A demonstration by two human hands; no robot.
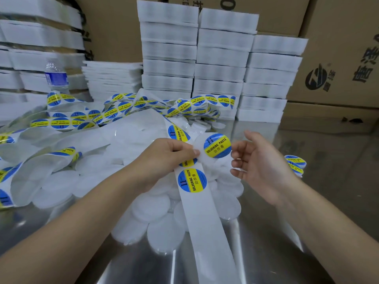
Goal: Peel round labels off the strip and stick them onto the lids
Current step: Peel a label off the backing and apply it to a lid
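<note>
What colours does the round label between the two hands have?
Blue round label with a yellow band of dark text, clearest in the head view.

Single head-worn view (wide-angle, edges bowed) looks forward and down, close above the pile of white lids (155, 210). Stacked white packs (220, 58) beyond the pile seem soft-focused.

Water bottle (55, 75) at left, stacked white packs (221, 64), cardboard boxes (338, 58) behind

The left hand (164, 155) and right hand (263, 160) are bare (forearms too, to the frame's edge).
</note>
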